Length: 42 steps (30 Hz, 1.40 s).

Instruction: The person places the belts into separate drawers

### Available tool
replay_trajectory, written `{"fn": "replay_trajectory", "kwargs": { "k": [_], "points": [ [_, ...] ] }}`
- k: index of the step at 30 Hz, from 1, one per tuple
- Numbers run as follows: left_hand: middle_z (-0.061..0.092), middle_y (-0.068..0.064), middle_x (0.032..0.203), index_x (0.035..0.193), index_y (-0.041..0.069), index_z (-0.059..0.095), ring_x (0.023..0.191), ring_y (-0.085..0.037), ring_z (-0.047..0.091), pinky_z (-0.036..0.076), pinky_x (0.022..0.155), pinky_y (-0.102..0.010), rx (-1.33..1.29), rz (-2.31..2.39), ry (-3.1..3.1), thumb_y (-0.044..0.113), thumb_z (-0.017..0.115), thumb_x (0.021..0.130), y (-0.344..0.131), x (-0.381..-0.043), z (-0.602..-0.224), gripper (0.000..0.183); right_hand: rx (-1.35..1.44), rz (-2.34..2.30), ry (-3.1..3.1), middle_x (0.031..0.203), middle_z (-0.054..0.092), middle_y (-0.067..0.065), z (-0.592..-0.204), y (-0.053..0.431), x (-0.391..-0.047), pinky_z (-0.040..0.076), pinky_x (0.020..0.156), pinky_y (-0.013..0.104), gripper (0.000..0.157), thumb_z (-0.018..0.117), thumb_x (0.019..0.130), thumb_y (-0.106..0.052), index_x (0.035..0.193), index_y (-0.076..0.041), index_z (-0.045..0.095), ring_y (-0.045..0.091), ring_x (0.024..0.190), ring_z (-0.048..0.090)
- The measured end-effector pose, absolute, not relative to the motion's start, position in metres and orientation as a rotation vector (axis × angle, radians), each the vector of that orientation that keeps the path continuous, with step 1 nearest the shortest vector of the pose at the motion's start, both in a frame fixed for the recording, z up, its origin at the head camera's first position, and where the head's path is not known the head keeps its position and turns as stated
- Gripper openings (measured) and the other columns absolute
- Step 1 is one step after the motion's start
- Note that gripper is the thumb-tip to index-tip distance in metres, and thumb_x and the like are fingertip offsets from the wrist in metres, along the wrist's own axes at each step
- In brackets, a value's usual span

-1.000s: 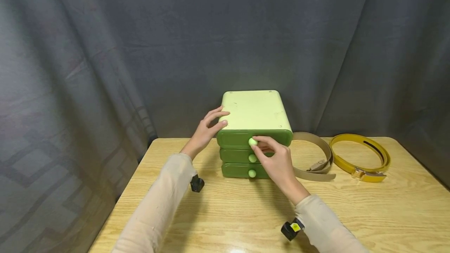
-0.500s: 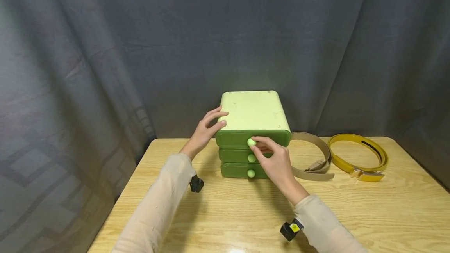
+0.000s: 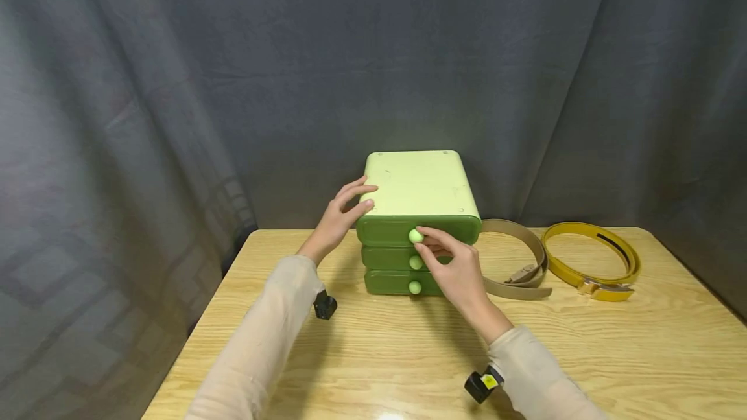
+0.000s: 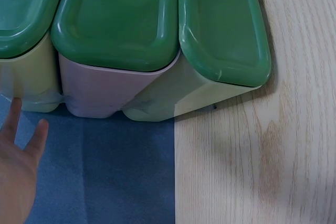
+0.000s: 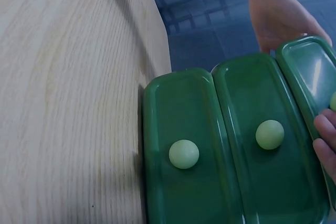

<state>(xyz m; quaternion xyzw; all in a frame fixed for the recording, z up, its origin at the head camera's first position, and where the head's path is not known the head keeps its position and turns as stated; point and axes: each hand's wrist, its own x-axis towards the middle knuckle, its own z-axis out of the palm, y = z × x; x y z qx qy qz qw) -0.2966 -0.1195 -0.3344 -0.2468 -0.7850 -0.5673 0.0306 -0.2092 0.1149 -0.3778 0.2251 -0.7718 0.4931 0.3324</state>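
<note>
A small cabinet [image 3: 417, 183] with a pale green top and three dark green drawers stands on the table. My right hand [image 3: 461, 271] pinches the round light green knob [image 3: 415, 236] of the top drawer between thumb and index finger. Against the cabinet's upper left edge rests my left hand [image 3: 337, 219], its fingers spread. The left wrist view shows part of that left hand [image 4: 18, 166] beside the cabinet's side. In the right wrist view, fingers of the right hand [image 5: 326, 135] lie by the top drawer, and the middle knob [image 5: 270, 134] and bottom knob [image 5: 184, 154] are untouched.
Right of the cabinet lie a coiled beige belt [image 3: 528, 274], partly behind the right hand and cabinet, and a coiled yellow belt [image 3: 563, 264] with a gold buckle. A dark grey curtain [image 3: 373, 70] hangs behind the wooden table [image 3: 379, 355].
The head view has shifted a little, so the cabinet and belts appear slightly further left. Both hands keep their places on the cabinet and knob.
</note>
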Motion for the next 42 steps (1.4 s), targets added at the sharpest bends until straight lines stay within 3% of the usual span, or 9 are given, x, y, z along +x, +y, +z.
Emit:
{"fn": "replay_trajectory", "kwargs": {
  "k": [5, 12, 18, 22, 30, 39, 42],
  "points": [
    [0.027, 0.013, 0.158, 0.138, 0.02, 0.058, 0.146, -0.016, 0.023, 0.044, 0.103, -0.049, -0.753, -1.761, -2.422, 0.029, 0.057, 0.102, -0.12, -0.297, -0.334, 0.037, 0.58, 1.325, -2.017, 0.092, 0.074, 0.001, -0.379, 0.114, -0.207, 0.054, 0.071, 0.02, 0.033, 0.076, 0.086, -0.002, 0.118, -0.009, 0.073, 0.015, 0.078, 0.069],
    [0.026, 0.007, 0.16, 0.14, 0.014, 0.057, 0.148, -0.018, 0.017, 0.033, 0.111, -0.052, -0.754, -1.756, -2.423, 0.026, 0.057, 0.103, -0.121, -0.298, -0.333, 0.039, 0.57, 1.332, -1.993, 0.094, 0.075, 0.002, -0.381, 0.113, -0.204, 0.053, 0.072, 0.017, 0.032, 0.076, 0.085, 0.0, 0.116, -0.009, 0.074, 0.018, 0.079, 0.069],
    [0.021, -0.002, 0.163, 0.143, 0.006, 0.052, 0.149, -0.024, 0.013, 0.031, 0.112, -0.054, -0.761, -1.793, -2.429, 0.02, 0.055, 0.103, -0.122, -0.298, -0.331, 0.042, 0.568, 1.308, -1.975, 0.091, 0.074, 0.013, -0.369, 0.108, -0.191, 0.053, 0.07, 0.017, 0.03, 0.075, 0.081, 0.011, 0.11, 0.003, 0.073, 0.026, 0.075, 0.069],
    [0.022, 0.0, 0.162, 0.142, 0.008, 0.053, 0.149, -0.023, 0.014, 0.03, 0.113, -0.054, -0.759, -1.78, -2.43, 0.021, 0.055, 0.103, -0.122, -0.297, -0.331, 0.042, 0.577, 1.294, -1.962, 0.09, 0.073, 0.018, -0.358, 0.105, -0.181, 0.053, 0.07, 0.017, 0.027, 0.074, 0.08, 0.014, 0.106, 0.007, 0.072, 0.027, 0.073, 0.069],
    [0.028, 0.009, 0.159, 0.139, 0.018, 0.058, 0.147, -0.017, 0.018, 0.031, 0.112, -0.053, -0.751, -1.742, -2.416, 0.028, 0.057, 0.102, -0.122, -0.297, -0.334, 0.038, 0.552, 1.28, -1.955, 0.089, 0.074, 0.017, -0.359, 0.107, -0.176, 0.052, 0.068, 0.017, 0.022, 0.074, 0.079, 0.014, 0.101, 0.007, 0.072, 0.025, 0.07, 0.069],
    [0.026, 0.004, 0.16, 0.14, 0.012, 0.056, 0.148, -0.019, 0.016, 0.027, 0.114, -0.054, -0.763, -1.756, -2.418, 0.025, 0.056, 0.103, -0.12, -0.291, -0.328, 0.04, 0.504, 1.333, -2.009, 0.092, 0.076, 0.003, -0.397, 0.118, -0.196, 0.053, 0.067, 0.017, 0.021, 0.077, 0.084, 0.0, 0.105, -0.005, 0.076, 0.016, 0.073, 0.07],
    [0.025, -0.001, 0.161, 0.14, 0.008, 0.055, 0.149, -0.023, 0.015, 0.026, 0.114, -0.056, -0.767, -1.762, -2.422, 0.022, 0.056, 0.103, -0.119, -0.285, -0.322, 0.04, 0.497, 1.336, -2.027, 0.092, 0.075, 0.003, -0.401, 0.119, -0.197, 0.053, 0.068, 0.018, 0.02, 0.077, 0.085, -0.001, 0.105, -0.004, 0.076, 0.015, 0.074, 0.069]
  ]
}}
